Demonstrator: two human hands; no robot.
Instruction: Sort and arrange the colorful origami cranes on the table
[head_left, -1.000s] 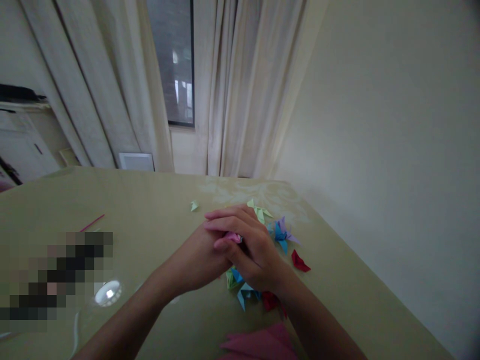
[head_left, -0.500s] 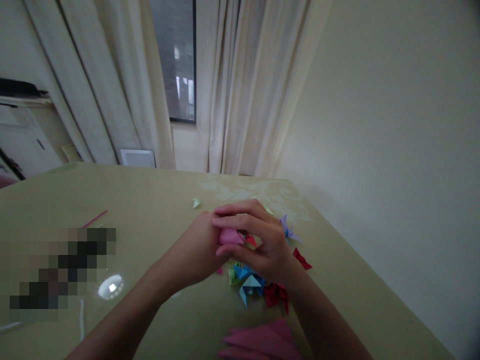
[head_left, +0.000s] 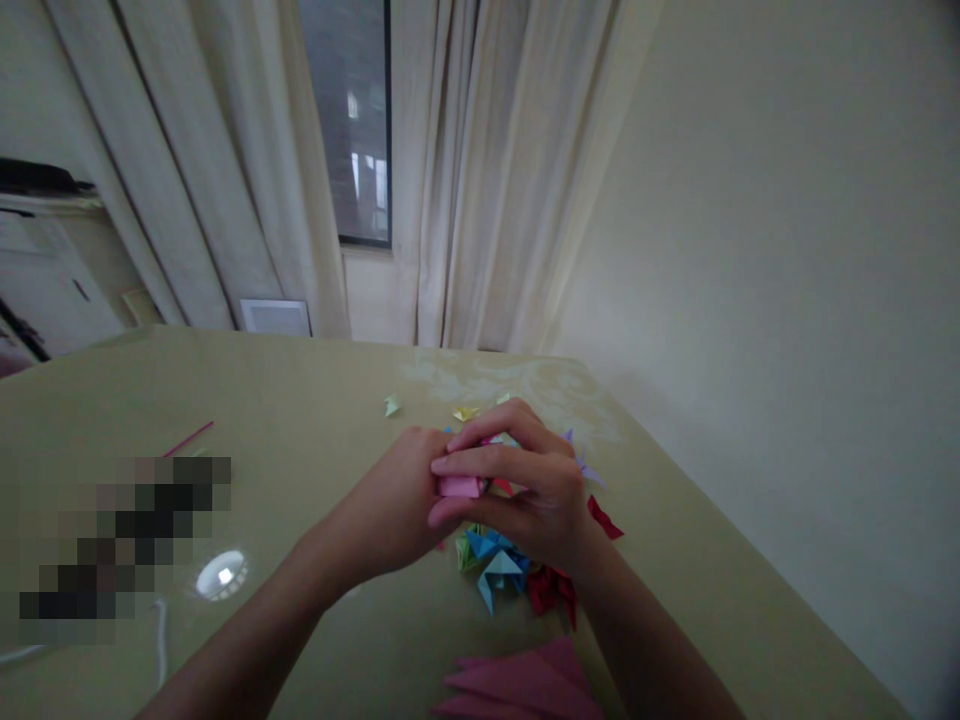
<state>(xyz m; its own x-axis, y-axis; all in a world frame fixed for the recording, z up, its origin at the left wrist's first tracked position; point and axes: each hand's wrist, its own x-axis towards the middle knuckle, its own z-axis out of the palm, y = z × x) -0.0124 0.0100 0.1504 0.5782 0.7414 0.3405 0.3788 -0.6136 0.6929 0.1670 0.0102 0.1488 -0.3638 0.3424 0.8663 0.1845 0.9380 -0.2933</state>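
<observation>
Pinching a small folded pink paper (head_left: 459, 487) between them, both hands meet just above the counter (head_left: 300, 400). The left hand (head_left: 390, 505) closes on the paper's left end, though its fingertips are mostly hidden behind the piece. The right hand (head_left: 536, 490) curls over the top, with 1 finger laid along the upper edge and the thumb underneath, so the paper is clamped from 2 sides. That grip looks suited to pressing a fold flat while stopping the layers from slipping.

Directly under the right hand lies a blue folded piece (head_left: 495, 562), touching a cluster of red pieces (head_left: 551, 590) beside the right wrist. Another red scrap (head_left: 602, 517) sits just right of that hand, and a purple piece (head_left: 583, 464) peeks out past its knuckles. Beyond the fingertips are a yellow piece (head_left: 465, 413) and a pale green piece (head_left: 391, 405). These probably lie close so they stay within easy reach. Flat pink sheets (head_left: 525, 685) rest between the forearms, nearest the body. A thin pink strip (head_left: 187, 438) lies well left of the left hand.
</observation>
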